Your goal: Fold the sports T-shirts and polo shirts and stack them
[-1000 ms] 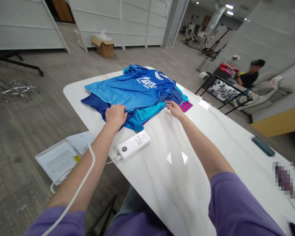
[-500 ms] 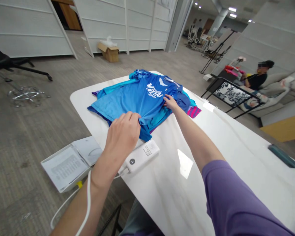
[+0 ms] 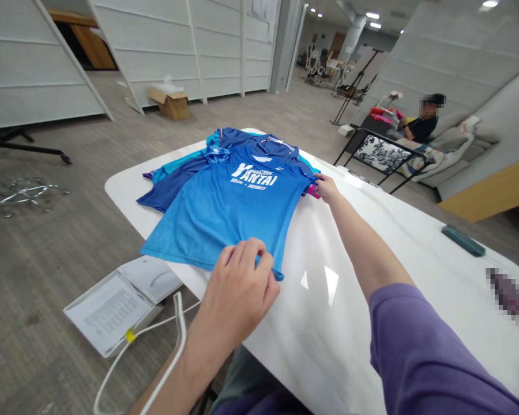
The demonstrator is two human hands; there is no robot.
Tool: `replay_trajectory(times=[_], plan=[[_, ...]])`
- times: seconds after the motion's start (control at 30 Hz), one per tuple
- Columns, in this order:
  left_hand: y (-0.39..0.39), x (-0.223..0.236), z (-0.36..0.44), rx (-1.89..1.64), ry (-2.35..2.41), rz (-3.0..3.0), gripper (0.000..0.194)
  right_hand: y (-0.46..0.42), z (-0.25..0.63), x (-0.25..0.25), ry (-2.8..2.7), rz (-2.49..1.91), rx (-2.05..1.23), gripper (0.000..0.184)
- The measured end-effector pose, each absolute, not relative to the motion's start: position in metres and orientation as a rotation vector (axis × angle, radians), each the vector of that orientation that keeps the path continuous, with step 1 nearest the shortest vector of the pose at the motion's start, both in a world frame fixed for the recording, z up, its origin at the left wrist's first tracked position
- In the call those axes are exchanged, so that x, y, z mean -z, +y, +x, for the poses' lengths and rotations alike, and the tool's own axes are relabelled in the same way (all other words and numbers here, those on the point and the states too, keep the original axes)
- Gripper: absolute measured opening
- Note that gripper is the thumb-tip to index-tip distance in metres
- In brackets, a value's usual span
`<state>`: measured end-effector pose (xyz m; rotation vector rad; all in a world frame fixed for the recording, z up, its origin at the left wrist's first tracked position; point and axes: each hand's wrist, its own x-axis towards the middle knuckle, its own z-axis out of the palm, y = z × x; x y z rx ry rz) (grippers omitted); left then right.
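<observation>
Blue shirt (image 3: 216,216) has been pulled toward the near bench (image 3: 303,357) edge, hem (image 3: 278,273) pinched by left hand (image 3: 244,288), sleeve (image 3: 306,174) by right hand (image 3: 327,189), hands apart, so its front now lies spread, partly over other shirts (image 3: 168,187).

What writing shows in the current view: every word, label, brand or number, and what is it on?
"MARATHON": small white print, chest of the bright-blue short-sleeved shirt.
"YANTAI": larger white letters, same chest.
White line beneath: too blurred to read.
Grey print on the white sheet in the open white box: too blurred to read.
No readable numbers.
</observation>
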<state>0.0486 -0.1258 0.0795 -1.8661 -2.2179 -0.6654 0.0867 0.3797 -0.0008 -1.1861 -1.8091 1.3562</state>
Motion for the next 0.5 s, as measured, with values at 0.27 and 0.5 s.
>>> replay_trajectory(times=[0.27,0.5], plan=[[-0.082,-0.055,0.196,0.537,-2.186,-2.649,0.013,0.395,0.328,0.009,-1.666,-1.425,-1.278,0.052],[-0.063,-0.032,0.358,0.611,-1.701,-3.356,0.030,0.368,0.564,0.024,-1.599,-1.728,-1.072,0.046]])
